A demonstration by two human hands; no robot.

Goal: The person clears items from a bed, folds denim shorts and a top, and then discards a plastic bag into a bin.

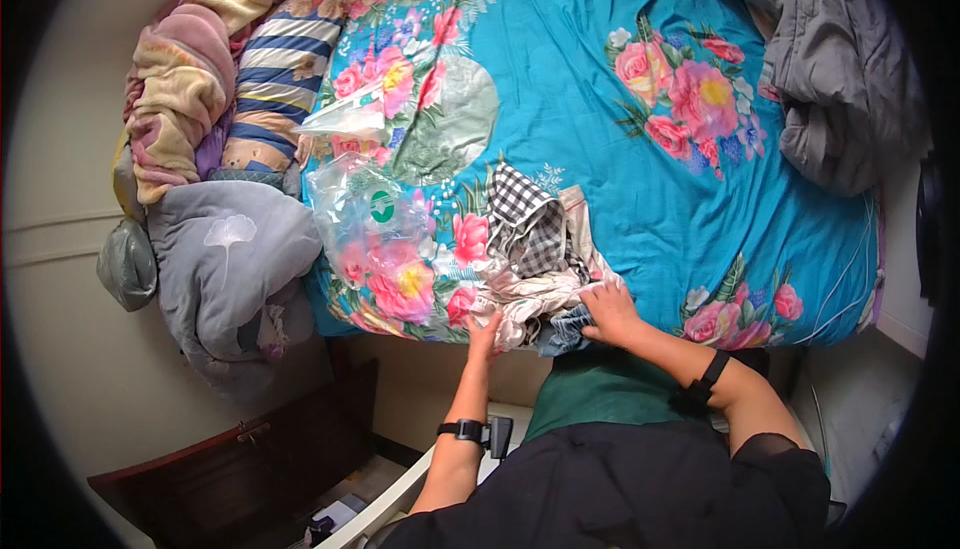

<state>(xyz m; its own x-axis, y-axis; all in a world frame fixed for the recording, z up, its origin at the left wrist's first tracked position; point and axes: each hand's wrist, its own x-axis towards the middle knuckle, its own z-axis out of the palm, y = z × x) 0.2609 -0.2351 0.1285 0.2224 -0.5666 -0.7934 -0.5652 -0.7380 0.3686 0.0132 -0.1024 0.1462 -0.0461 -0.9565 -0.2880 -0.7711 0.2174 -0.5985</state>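
Observation:
A rumpled pile of clothes lies at the near edge of the bed. It includes a black-and-white checked cloth (531, 230), a pale cream printed garment (536, 288) and a piece of blue denim-like fabric (564, 330). My left hand (485, 335) is at the pile's left edge, thumb and finger apart against the pale fabric; part of it is hidden by the cloth. On the right side of the pile, my right hand (611, 316) has its fingers bent over the pale garment and the denim-like fabric.
Clear plastic bags (367, 211) lie on the floral turquoise bedsheet (555, 83). At left are a grey cushion-like bundle (232, 256), a striped pillow (281, 76) and a rolled fleece blanket (184, 76). A grey quilted cover (840, 76) sits at right, near a white cord (844, 275).

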